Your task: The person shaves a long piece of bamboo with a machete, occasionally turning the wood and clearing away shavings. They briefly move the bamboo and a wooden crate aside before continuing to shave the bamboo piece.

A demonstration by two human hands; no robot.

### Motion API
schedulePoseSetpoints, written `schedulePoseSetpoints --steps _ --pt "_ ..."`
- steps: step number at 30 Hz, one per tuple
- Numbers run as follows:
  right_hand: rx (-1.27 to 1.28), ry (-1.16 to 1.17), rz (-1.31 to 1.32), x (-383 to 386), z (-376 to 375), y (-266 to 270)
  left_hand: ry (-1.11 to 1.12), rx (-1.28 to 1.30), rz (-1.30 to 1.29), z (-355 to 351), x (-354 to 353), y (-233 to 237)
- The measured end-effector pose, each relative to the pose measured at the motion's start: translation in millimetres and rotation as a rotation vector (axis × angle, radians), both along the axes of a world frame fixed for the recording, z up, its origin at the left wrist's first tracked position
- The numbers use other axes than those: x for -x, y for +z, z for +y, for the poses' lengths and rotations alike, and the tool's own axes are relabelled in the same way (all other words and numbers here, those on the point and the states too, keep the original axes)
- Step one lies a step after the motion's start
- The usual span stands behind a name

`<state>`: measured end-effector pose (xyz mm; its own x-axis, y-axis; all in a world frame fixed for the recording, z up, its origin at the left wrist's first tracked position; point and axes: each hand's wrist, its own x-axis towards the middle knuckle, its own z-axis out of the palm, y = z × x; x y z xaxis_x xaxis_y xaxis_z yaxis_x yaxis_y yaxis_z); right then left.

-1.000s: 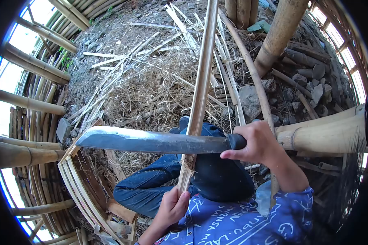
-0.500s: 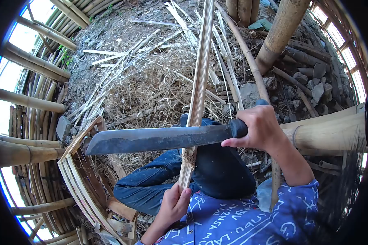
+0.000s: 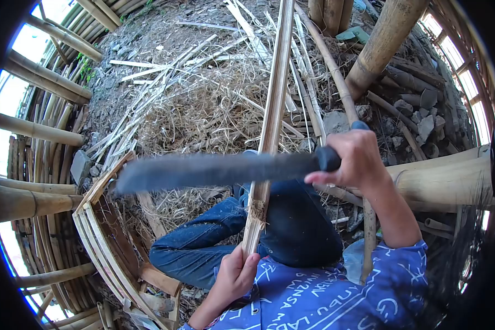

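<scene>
My right hand (image 3: 357, 159) is closed around the dark handle of a machete (image 3: 214, 171). Its broad blade points left, slightly blurred, and overlaps a long split bamboo strip (image 3: 273, 110) in this view. That strip runs from the top of the view down across my knee, its hollow, brownish inner side showing. Around its near end my left hand (image 3: 237, 275) is wrapped, thumb on top, close to my shirt. A rough, darker node (image 3: 256, 209) marks the strip just below the blade.
Curly shavings (image 3: 187, 121) and thin bamboo strips (image 3: 159, 82) cover the ground ahead. To the left stands a slatted wooden frame (image 3: 102, 236), with stacked bamboo behind. A thick bamboo post (image 3: 382, 47) rises at the right, near rubble (image 3: 428, 125) and a horizontal bamboo pole (image 3: 445, 179).
My right hand has shifted slightly up and to the right, carrying the machete farther up along the strip. My left hand keeps its hold, nearly still.
</scene>
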<state>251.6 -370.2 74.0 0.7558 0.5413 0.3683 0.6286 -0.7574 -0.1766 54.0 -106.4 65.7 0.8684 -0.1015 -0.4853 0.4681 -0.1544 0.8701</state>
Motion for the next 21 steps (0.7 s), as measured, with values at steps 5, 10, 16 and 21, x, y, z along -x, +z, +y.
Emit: schedulePoseSetpoints --steps 5,10,16,21 --pt "-0.109 -0.35 0.249 -64.6 -43.0 16.6 -0.033 0.011 0.006 3.3 6.7 2.8" --pt "-0.08 -0.335 0.207 -97.2 -37.2 4.0 0.001 -0.024 -0.08 3.9 4.1 -6.8" --pt "-0.095 -0.255 0.132 -122.0 -19.8 -11.0 0.049 -0.06 -0.053 7.5 1.3 -4.7" --pt "-0.06 -0.403 0.297 -158.1 -24.9 -14.7 0.046 -0.095 -0.081 5.0 3.9 -4.7"
